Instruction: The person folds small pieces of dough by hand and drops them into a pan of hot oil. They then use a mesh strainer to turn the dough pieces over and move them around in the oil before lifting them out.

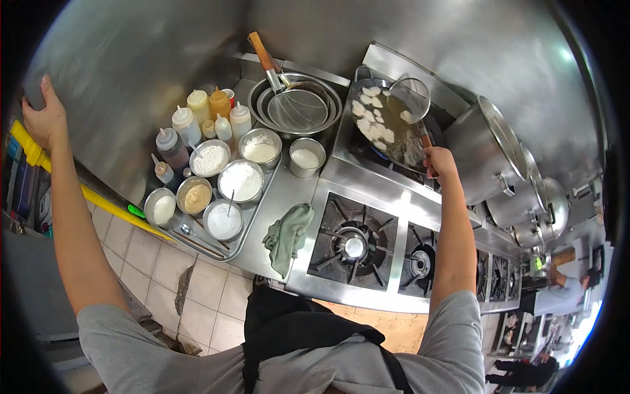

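My right hand (438, 162) grips the handle of a round mesh skimmer (412, 94). The skimmer's mesh is over the right side of a dark wok (363, 73) on the range. Inside the wok, pale, irregular food pieces (377, 131) float in bubbling yellowish oil (398, 123), mostly towards the left. Blue flame shows under the wok's near edge. Far to the left, my left hand (47, 120) rests against the edge of the steel wall panel, fingers apart and holding nothing, close to a yellow bar (29, 146).
A metal tray (218, 253) carries squeeze bottles (186, 123) and bowls of powders (241, 180). Nested strainers (298, 110) sit behind it. A green cloth (289, 238) lies beside an unlit burner (354, 246). Large pots (482, 154) stand right of the wok. Another person (561, 295) is far right.
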`<action>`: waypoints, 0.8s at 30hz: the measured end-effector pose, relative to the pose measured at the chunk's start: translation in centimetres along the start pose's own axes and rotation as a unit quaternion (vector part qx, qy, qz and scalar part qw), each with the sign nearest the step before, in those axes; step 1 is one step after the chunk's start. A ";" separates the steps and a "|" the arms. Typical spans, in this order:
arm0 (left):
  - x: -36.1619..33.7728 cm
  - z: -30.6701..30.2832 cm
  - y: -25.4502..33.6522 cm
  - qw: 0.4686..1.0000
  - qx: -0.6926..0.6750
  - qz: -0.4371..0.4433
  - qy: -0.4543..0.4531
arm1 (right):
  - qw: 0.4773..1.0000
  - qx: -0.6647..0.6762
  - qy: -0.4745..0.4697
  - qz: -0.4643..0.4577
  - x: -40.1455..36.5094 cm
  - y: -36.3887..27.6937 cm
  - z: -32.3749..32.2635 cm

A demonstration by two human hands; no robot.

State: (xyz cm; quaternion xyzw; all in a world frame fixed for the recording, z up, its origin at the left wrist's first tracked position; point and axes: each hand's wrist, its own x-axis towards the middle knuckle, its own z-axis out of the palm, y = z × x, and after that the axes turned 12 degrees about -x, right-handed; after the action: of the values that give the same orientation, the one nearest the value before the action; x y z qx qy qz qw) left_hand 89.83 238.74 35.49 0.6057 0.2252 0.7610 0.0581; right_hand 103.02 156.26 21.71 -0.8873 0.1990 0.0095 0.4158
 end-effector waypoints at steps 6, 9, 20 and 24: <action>-0.1 -0.1 0.3 1.000 0.002 0.008 0.012 | 0.997 0.047 -0.055 -0.009 -2.1 -1.4 1.4; -0.4 -0.4 1.1 1.000 -0.017 0.001 0.014 | 0.995 0.053 -0.084 -0.015 -3.8 -1.7 1.6; 0.5 0.9 -2.0 1.000 0.016 0.021 -0.010 | 0.995 -0.036 -0.043 -0.087 -10.9 0.0 -1.1; 0.5 0.9 -2.1 0.999 0.036 0.013 -0.015 | 0.990 -0.106 0.008 -0.091 -13.7 1.9 -1.3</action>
State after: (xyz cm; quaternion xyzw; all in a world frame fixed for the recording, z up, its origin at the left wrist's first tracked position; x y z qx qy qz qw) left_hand 90.17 241.09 35.23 0.6214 0.2435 0.7441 0.0296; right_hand 89.56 158.90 23.62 -0.9408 0.1182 -0.0148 0.3174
